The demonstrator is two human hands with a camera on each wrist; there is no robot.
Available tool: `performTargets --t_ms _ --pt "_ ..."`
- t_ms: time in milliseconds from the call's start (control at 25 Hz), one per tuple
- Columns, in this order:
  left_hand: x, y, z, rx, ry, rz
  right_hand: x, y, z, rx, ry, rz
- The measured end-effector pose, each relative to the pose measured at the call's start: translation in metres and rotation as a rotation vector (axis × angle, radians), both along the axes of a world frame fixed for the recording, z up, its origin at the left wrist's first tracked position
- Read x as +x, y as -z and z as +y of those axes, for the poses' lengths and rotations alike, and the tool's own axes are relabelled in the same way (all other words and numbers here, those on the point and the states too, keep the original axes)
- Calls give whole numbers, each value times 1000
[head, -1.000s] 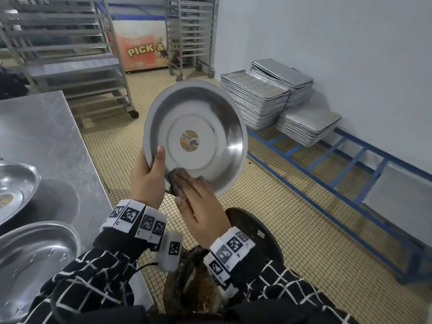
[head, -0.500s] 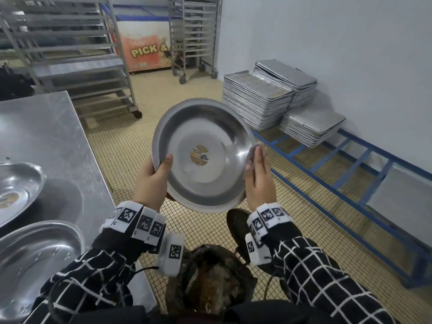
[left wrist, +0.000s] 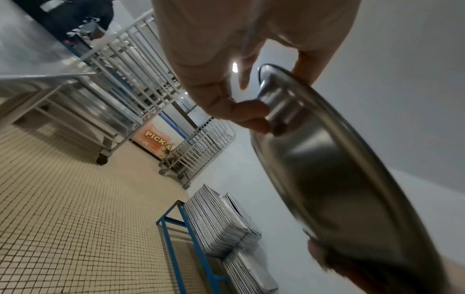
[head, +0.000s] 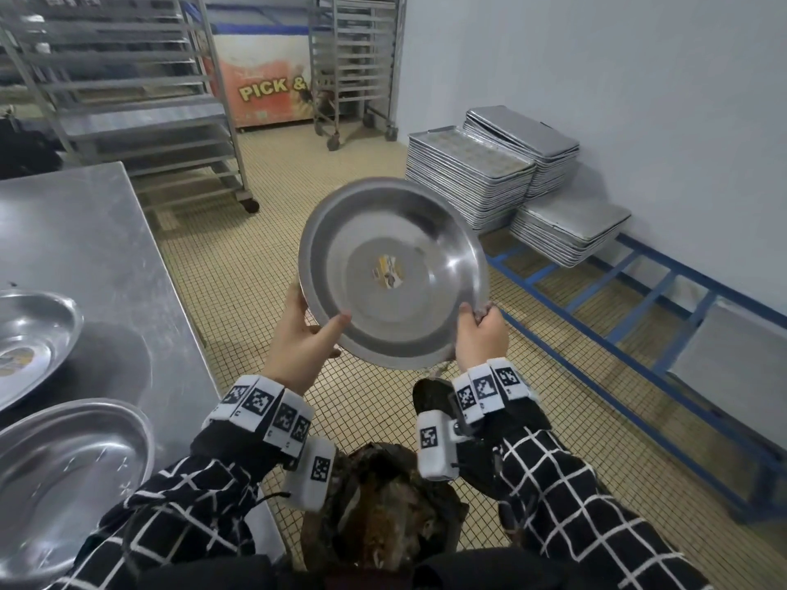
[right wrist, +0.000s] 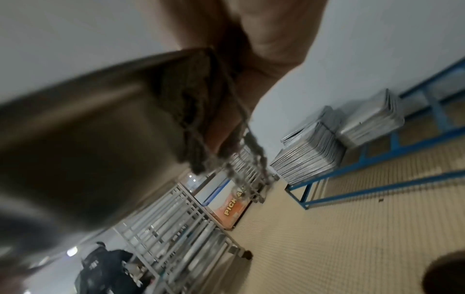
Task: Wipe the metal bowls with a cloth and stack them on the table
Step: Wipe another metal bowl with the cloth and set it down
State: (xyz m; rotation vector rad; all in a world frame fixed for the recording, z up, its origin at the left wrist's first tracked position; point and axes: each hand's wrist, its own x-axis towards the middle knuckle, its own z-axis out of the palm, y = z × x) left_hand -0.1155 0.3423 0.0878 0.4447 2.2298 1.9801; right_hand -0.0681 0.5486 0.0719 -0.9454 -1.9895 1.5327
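Observation:
I hold a shallow metal bowl (head: 394, 272) with a sticker at its centre in the air over the tiled floor, its inside facing me. My left hand (head: 304, 340) grips its lower left rim, thumb on the inside. My right hand (head: 481, 334) grips the lower right rim with a dark frayed cloth (right wrist: 198, 119) pressed against the bowl's (right wrist: 88, 129) outside. In the left wrist view my fingers (left wrist: 241, 113) pinch the bowl (left wrist: 339, 179) at its edge. Two more metal bowls (head: 30, 338) (head: 64, 479) lie on the steel table (head: 85, 232) at my left.
Stacks of baking trays (head: 472, 176) sit on a blue floor frame (head: 639, 300) along the right wall. Wheeled tray racks (head: 140, 91) (head: 353, 66) and an orange-fronted chest (head: 264, 78) stand behind. A dark bag (head: 383, 517) lies at my feet.
My right hand left the bowl's inner bottom, went to the right rim, then down to the lower right edge with the cloth. The bowl dropped lower and tilted flatter.

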Motion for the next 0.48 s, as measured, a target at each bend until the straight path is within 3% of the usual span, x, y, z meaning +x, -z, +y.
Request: performTargets --t_ms 200,480 --pt "13 -5 14 120 -62 -107 0 -4 -36 -111 -10 175" --pt "-5 -15 -7 75 -231 -8 20 5 -29 20 -3 43"
